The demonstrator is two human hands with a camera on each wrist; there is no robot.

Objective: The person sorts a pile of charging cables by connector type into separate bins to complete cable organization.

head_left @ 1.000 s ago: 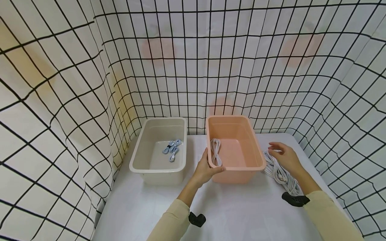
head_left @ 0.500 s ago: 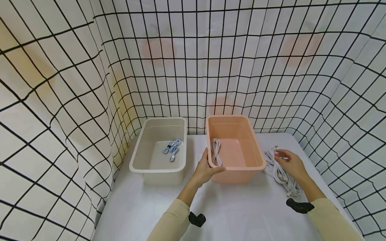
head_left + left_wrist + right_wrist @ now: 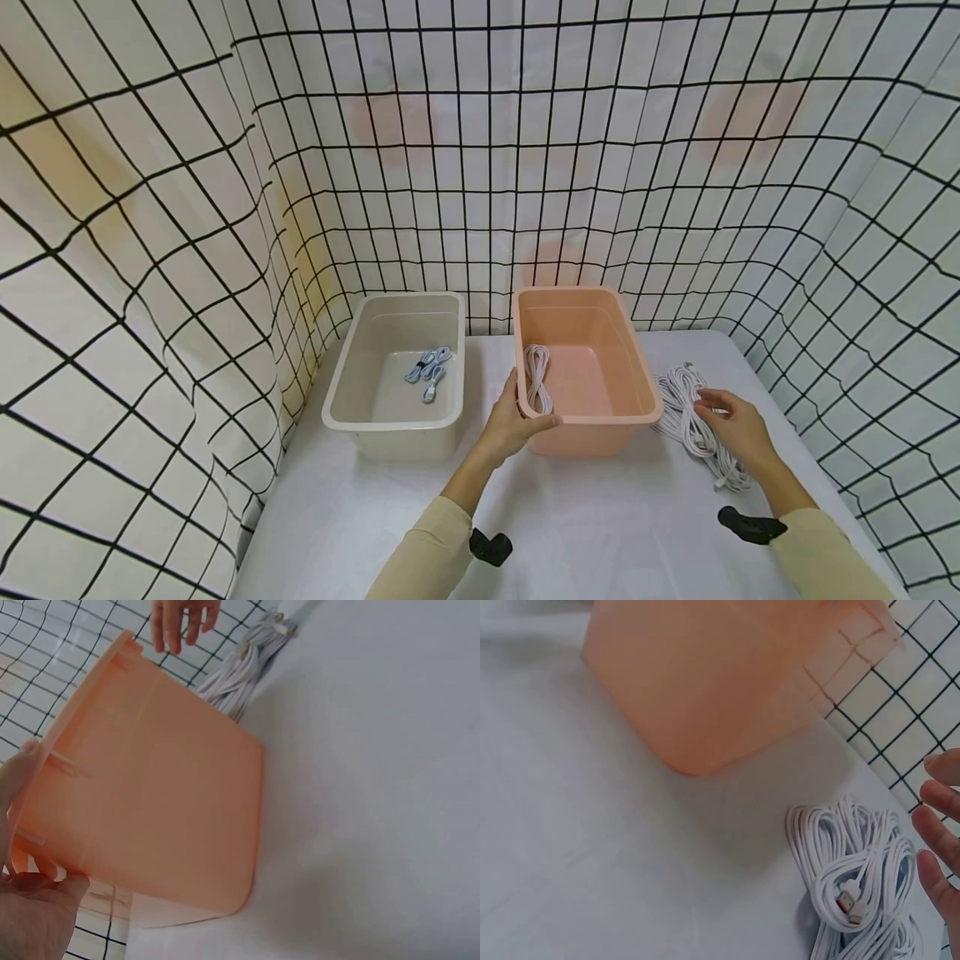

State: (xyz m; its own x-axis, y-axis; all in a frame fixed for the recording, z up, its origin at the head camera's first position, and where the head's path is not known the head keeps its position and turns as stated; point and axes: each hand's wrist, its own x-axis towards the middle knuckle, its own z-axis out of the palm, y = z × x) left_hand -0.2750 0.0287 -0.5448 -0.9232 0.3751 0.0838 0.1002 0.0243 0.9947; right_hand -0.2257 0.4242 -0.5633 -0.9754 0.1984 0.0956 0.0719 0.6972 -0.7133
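My left hand (image 3: 510, 427) grips the near left corner of a peach plastic bin (image 3: 592, 437), thumb over the front rim and fingers along the left side. The left wrist view shows this hand (image 3: 34, 915) at the bin's rim. One coiled white cable (image 3: 537, 379) lies inside the bin against its left wall. To the bin's right, a pile of bundled white cables (image 3: 686, 412) with USB plugs (image 3: 853, 904) rests on the table. My right hand (image 3: 738, 425) hovers at the pile's right side, fingers loosely bent and spread, holding nothing.
A beige bin (image 3: 408, 442) stands left of the peach one, with a few light blue cable bundles (image 3: 429, 367) inside. Black netting (image 3: 487, 192) over white cloth surrounds the white table (image 3: 585, 533) at the back and sides.
My right hand has drawn back from above the far end of the cable pile, toward me and slightly right. The left hand and both bins look unmoved.
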